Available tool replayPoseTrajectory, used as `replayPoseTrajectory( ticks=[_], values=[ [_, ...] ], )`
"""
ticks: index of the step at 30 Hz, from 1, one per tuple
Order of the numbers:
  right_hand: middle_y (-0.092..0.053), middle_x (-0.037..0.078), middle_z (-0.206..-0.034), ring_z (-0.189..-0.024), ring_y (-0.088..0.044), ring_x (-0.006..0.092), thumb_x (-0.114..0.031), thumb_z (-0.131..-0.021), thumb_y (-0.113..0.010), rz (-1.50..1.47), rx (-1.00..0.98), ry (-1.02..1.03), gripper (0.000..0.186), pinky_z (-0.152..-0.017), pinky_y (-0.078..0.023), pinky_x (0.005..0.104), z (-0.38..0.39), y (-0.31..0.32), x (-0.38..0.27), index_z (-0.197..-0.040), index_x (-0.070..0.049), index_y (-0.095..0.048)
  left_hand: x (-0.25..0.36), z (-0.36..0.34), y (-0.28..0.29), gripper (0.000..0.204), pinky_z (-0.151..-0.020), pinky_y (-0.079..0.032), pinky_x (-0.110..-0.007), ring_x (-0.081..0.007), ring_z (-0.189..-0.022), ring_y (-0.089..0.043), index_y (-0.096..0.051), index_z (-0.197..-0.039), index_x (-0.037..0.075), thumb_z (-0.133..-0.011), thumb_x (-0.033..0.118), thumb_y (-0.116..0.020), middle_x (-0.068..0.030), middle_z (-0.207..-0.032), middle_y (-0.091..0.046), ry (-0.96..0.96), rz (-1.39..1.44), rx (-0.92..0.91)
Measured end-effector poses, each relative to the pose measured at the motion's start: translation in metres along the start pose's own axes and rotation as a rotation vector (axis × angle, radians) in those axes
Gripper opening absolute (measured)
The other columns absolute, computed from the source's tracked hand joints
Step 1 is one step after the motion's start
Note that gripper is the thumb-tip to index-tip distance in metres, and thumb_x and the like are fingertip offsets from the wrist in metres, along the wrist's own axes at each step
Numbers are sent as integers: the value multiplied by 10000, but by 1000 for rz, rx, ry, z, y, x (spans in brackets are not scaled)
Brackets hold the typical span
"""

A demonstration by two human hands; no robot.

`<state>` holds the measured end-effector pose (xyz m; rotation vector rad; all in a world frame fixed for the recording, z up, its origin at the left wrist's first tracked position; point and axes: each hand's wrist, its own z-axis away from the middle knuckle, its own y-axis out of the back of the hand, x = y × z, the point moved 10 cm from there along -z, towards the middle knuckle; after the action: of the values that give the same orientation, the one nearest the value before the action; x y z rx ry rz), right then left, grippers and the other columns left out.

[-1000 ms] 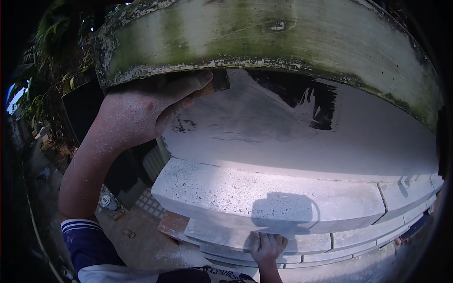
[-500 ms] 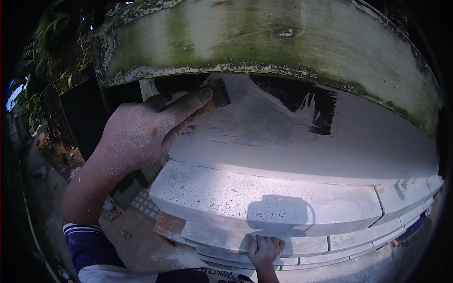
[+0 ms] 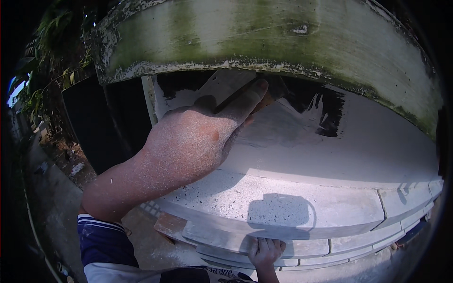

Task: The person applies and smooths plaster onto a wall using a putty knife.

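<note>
My left hand [image 3: 193,141], coated in white dust, reaches up under the mossy cap [image 3: 264,37] of a white pillar. It grips a flat scraper [image 3: 224,87] with its forefinger stretched along the handle, and the blade lies against the pale wall [image 3: 302,151] beside a patch of black paint [image 3: 321,108]. Lower down, my right hand [image 3: 265,250] curls its fingers over the edge of the stepped white ledge [image 3: 292,207] at the pillar's base. The scraper's handle is mostly hidden by my fingers.
A dark gate or panel [image 3: 94,122] stands left of the pillar, with foliage [image 3: 52,61] behind it. A dusty paved floor [image 3: 141,245] and a reddish brick [image 3: 165,226] lie below. The ledge continues to the right in jointed blocks [image 3: 406,198].
My left hand has moved right and up along the wall, and the scraper blade now shows above its fingers. The right hand has stayed on the ledge.
</note>
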<state>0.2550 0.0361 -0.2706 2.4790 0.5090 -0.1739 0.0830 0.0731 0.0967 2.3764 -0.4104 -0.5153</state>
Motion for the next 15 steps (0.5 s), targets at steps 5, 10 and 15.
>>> replayPoseTrajectory(
  ticks=[5,10,15],
  values=[
    [-719,94,-777,-787,-663,320,-237,-869,-676,-26,113,20,210,-760,-411,470,-5,12,-8,-802,-54,-754,-9,33,-26,652,-550,-601,-458,-358,-624,-711,-336,-1645,266,-1056,258,-614,-265,-928,-672,64,49,-192],
    [-721,96,-783,-803,-664,323,-239,-871,-677,-35,81,39,214,-768,-410,470,-7,11,-8,-805,-50,-755,-8,25,-29,639,-562,-581,-471,-369,-653,-705,-409,-1615,198,-1024,217,-653,-237,-862,-669,81,44,-236],
    [-775,82,-956,-937,-704,302,-301,-902,-659,19,-47,-28,265,-882,-429,458,0,0,1,-987,-101,-810,-9,32,-33,648,-573,-575,-476,-361,-666,-707,-381,-1625,220,-1033,240,-641,-218,-853,-673,51,146,-215]
  ],
)
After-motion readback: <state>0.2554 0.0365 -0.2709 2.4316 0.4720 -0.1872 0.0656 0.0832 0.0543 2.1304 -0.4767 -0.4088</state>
